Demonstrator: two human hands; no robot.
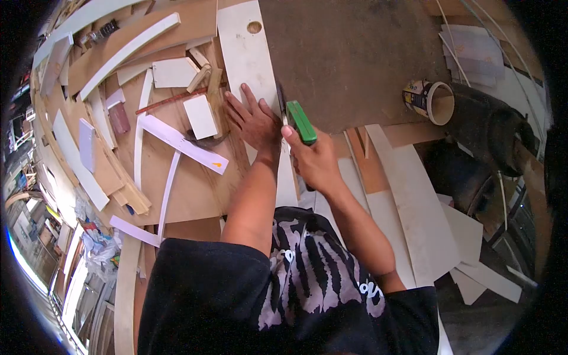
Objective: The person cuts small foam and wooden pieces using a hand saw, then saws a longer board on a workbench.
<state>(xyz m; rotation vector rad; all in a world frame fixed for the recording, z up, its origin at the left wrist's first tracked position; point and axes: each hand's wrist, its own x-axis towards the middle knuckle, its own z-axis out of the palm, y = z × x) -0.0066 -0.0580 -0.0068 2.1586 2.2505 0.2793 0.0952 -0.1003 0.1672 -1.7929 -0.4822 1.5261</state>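
Note:
A long white board with a round hole near its far end lies in front of me on the bench. My left hand rests flat on this board, fingers spread and pointing away from me. Just to its right, my right hand is wrapped around the green handle of a hand saw. The saw's dark, narrow blade points away from me along the board's right edge. Whether the blade touches the board I cannot tell.
Left of the board lie white offcuts, a small white block and a thin reddish strip. A tipped bucket lies at the right on the brown surface. Large white panels lean at the lower right.

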